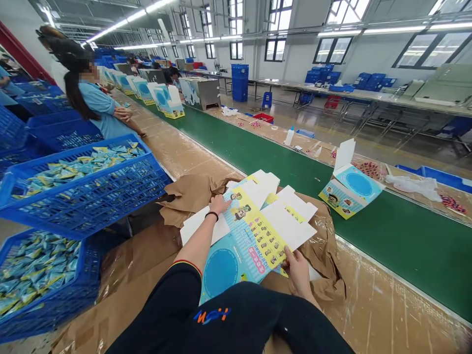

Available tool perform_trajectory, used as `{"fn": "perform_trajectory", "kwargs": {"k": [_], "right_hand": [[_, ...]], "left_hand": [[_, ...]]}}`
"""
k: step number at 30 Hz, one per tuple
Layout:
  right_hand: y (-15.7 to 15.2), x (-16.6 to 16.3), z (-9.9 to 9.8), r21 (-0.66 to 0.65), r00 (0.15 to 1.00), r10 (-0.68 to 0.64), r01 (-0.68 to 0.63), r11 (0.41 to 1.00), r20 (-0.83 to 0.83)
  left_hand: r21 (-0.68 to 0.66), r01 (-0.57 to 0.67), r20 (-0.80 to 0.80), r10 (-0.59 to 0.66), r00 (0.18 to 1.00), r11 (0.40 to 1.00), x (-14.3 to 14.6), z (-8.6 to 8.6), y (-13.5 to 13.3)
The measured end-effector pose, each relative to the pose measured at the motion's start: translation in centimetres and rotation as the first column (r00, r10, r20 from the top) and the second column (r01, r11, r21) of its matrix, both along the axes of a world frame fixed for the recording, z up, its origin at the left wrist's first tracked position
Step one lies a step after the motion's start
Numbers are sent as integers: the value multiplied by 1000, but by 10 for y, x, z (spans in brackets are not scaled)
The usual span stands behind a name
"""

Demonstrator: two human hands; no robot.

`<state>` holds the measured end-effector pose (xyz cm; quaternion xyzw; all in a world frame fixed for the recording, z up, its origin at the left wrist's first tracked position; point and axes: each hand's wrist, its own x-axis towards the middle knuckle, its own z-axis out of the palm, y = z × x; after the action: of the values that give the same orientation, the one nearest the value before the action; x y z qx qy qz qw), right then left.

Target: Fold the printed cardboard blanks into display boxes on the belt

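While left hand (219, 204) presses carton (254, 236) (flat), right hand (298, 273) grips edge

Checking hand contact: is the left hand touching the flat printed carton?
Touching: the head view shows the left hand resting flat on the flat printed carton near its upper edge.
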<state>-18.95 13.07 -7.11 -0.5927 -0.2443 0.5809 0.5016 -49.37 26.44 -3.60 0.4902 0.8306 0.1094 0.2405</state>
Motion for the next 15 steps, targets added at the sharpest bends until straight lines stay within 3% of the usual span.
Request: {"fn": "perform_trajectory", "kwargs": {"k": [3, 5, 7, 9, 10, 12, 14, 15], "right_hand": [[13, -16, 31, 145, 991, 126, -117, 983, -53], [27, -25, 59, 278, 984, 165, -140, 950, -68], [42, -28, 93, 459, 977, 212, -182, 870, -14], [58, -25, 131, 659, 977, 168, -211, 722, 129], [65, -21, 151, 749, 972, 103, -229, 622, 211], [76, -14, 188, 869, 928, -82, -307, 388, 364], [84, -10, 216, 878, 830, -287, -447, 171, 478], [87, -10, 226, 851, 776, -375, -518, 81, 508]], "left_hand": [[78, -33, 97, 25, 995, 996, -3, 22, 6], [188, -26, 181, -8, 984, 982, -9, 48, 20], [333, -22, 250, -66, 966, 943, -18, 87, 41], [489, -38, 297, -126, 946, 871, -31, 138, 67], [585, -57, 315, -162, 935, 809, -38, 165, 79], [825, -188, 420, -356, 835, 533, -56, 220, 98], [898, -297, 428, -493, 757, 323, -72, 264, 104], [906, -341, 423, -528, 736, 250, -78, 280, 102]]}}
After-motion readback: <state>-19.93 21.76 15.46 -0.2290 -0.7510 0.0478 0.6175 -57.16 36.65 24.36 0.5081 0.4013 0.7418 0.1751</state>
